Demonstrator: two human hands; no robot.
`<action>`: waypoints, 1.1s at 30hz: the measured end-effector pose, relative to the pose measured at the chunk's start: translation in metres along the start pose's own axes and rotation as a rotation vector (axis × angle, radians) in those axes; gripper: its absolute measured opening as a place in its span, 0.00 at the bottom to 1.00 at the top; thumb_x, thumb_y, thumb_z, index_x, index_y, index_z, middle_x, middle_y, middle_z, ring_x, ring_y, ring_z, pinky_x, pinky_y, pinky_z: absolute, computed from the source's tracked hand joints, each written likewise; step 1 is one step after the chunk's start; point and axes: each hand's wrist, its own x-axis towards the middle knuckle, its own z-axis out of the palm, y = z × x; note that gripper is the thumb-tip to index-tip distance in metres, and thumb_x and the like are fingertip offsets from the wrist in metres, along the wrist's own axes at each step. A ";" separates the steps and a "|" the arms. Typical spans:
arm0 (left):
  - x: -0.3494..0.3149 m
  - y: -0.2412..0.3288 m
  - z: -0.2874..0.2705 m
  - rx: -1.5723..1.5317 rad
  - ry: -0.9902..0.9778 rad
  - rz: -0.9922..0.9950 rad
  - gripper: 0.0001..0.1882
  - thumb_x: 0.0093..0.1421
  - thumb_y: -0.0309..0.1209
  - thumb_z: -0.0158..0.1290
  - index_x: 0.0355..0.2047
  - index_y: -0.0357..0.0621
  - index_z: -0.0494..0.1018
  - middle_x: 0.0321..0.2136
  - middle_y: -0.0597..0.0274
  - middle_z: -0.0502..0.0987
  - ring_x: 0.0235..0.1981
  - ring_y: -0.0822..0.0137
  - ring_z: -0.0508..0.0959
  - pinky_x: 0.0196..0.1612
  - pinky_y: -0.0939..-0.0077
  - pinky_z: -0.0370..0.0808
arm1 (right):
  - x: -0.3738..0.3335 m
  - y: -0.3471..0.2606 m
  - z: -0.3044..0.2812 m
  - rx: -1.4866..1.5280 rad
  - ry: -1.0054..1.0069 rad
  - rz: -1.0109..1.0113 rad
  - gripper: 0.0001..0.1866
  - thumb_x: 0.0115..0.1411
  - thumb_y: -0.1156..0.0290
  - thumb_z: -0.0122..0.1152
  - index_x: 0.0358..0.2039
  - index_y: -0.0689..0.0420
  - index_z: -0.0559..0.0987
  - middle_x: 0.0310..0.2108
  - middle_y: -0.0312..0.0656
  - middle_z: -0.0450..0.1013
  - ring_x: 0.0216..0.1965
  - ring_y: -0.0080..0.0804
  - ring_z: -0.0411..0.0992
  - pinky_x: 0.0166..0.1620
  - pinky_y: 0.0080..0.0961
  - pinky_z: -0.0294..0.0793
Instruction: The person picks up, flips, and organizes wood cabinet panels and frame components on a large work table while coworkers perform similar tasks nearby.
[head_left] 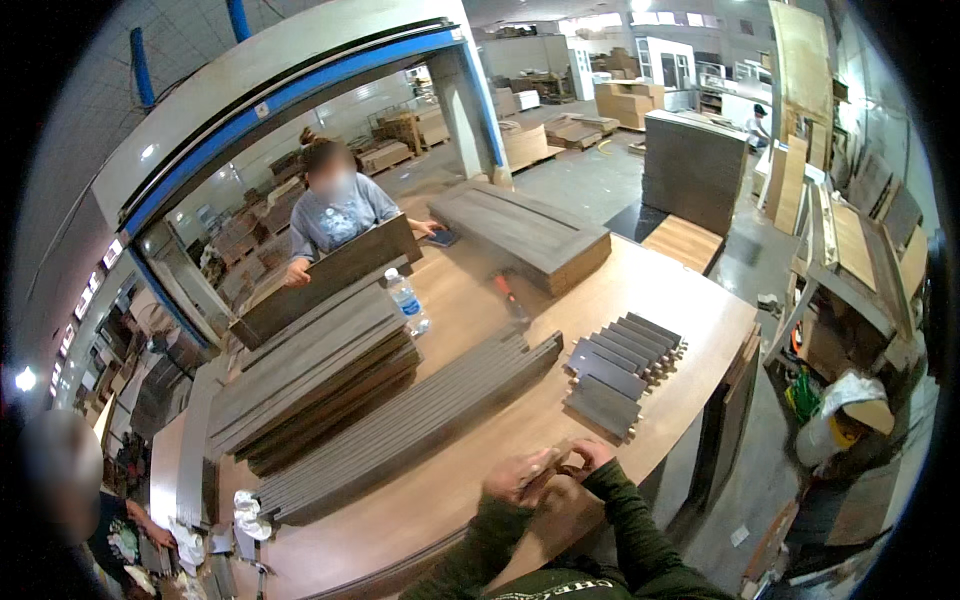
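from far off, i see the left hand (515, 476) and the right hand (594, 455) gripping a small brown piece (546, 469) at the near edge of the bench (690, 310). short gray boards (604, 401) lie just past them.

Sleeves (640, 530) are dk green, tabletop (690, 300) lt tan, long strips (410, 432) grey-brn, short pieces (605, 400) dk grey. Bottle (406, 299) is clear w/ wht cap (391, 274) & blue label (409, 306); co-worker's shirt (325, 212) grey-blue w/ paler print (344, 226); big frame (280, 62) wht w/ blue band (290, 103).
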 end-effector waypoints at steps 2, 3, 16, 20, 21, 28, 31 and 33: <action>-0.022 -0.039 0.020 0.341 0.108 0.195 0.13 0.51 0.31 0.56 0.38 0.48 0.74 0.25 0.58 0.75 0.24 0.56 0.76 0.26 0.69 0.73 | -0.011 0.036 0.031 -0.180 -0.054 0.090 0.19 0.43 0.63 0.63 0.38 0.49 0.74 0.34 0.36 0.73 0.40 0.39 0.68 0.48 0.38 0.62; -0.017 -0.039 0.017 0.346 0.072 0.138 0.14 0.50 0.32 0.56 0.39 0.47 0.72 0.26 0.57 0.75 0.24 0.56 0.75 0.26 0.69 0.73 | -0.012 0.047 0.035 -0.265 -0.152 0.121 0.19 0.43 0.61 0.62 0.38 0.47 0.74 0.37 0.33 0.73 0.44 0.35 0.67 0.50 0.37 0.60; -0.033 -0.041 -0.009 0.276 0.034 -0.148 0.18 0.49 0.36 0.58 0.42 0.50 0.72 0.22 0.55 0.75 0.21 0.60 0.76 0.23 0.71 0.71 | 0.008 -0.005 0.005 0.035 -0.136 0.086 0.18 0.43 0.60 0.66 0.36 0.47 0.75 0.29 0.36 0.73 0.35 0.33 0.70 0.44 0.31 0.64; -0.030 -0.042 -0.008 0.470 -0.221 -0.264 0.20 0.51 0.42 0.55 0.46 0.61 0.70 0.23 0.56 0.74 0.18 0.59 0.73 0.20 0.67 0.69 | -0.006 0.050 0.055 -0.071 -0.184 0.079 0.14 0.45 0.62 0.64 0.33 0.48 0.75 0.26 0.36 0.72 0.32 0.33 0.69 0.43 0.29 0.66; -0.027 -0.033 -0.012 0.447 -0.208 -0.186 0.20 0.52 0.42 0.55 0.46 0.62 0.70 0.23 0.57 0.74 0.18 0.59 0.73 0.20 0.68 0.69 | -0.010 0.056 0.057 -0.089 -0.133 0.004 0.13 0.45 0.62 0.64 0.33 0.47 0.75 0.26 0.35 0.72 0.32 0.33 0.69 0.45 0.30 0.65; -0.006 0.047 -0.055 -0.043 0.006 -0.032 0.17 0.50 0.27 0.57 0.41 0.40 0.71 0.32 0.55 0.77 0.30 0.59 0.77 0.32 0.73 0.74 | 0.000 -0.036 -0.012 0.020 0.019 -0.123 0.18 0.43 0.60 0.66 0.36 0.46 0.75 0.34 0.33 0.73 0.40 0.32 0.68 0.52 0.37 0.56; -0.052 -0.037 -0.012 0.006 -0.074 -0.202 0.14 0.50 0.30 0.56 0.38 0.42 0.73 0.31 0.56 0.77 0.31 0.61 0.77 0.32 0.72 0.73 | -0.005 -0.026 0.005 0.073 -0.108 -0.009 0.18 0.45 0.57 0.64 0.38 0.44 0.75 0.37 0.33 0.73 0.42 0.33 0.67 0.52 0.37 0.58; -0.045 -0.035 -0.008 0.307 -0.101 -0.096 0.13 0.51 0.31 0.55 0.38 0.44 0.72 0.31 0.57 0.76 0.31 0.61 0.76 0.33 0.72 0.73 | -0.017 0.009 0.033 -0.169 -0.310 0.189 0.18 0.46 0.56 0.62 0.39 0.43 0.74 0.38 0.34 0.72 0.44 0.34 0.67 0.52 0.36 0.59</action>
